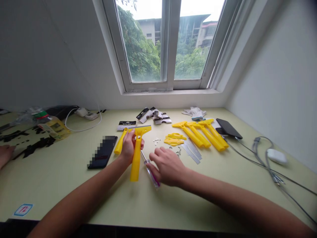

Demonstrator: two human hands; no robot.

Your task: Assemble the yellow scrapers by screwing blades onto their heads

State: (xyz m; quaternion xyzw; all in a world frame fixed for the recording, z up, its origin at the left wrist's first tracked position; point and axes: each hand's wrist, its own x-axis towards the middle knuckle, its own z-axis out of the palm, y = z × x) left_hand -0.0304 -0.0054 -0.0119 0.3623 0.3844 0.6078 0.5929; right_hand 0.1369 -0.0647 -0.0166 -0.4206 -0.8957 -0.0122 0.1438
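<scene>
My left hand (pixel 128 146) is closed round a yellow scraper (pixel 135 162), its handle pointing down toward me and a metal blade along its head. In my right hand (pixel 166 165) is a screwdriver (pixel 152 173) with a clear and purple handle; its shaft runs up toward the scraper's head, where the tip is hidden. Behind my left hand lies another yellow scraper (pixel 120 142). Beyond my right hand are small white nuts (pixel 156 141), screws (pixel 178 152), loose blades (pixel 192 150) and yellow plastic plates (pixel 174 141).
Several yellow scraper handles (pixel 208 134) lie at the right, near a power bank (pixel 228 128), cables (pixel 262 160) and a white case (pixel 276 156). A phone (pixel 105 152) is left of my hands. Card packets (pixel 145 115) and gloves (pixel 194 112) lie near the window; a bottle (pixel 53 125) lies left, near another person's hand (pixel 6 153).
</scene>
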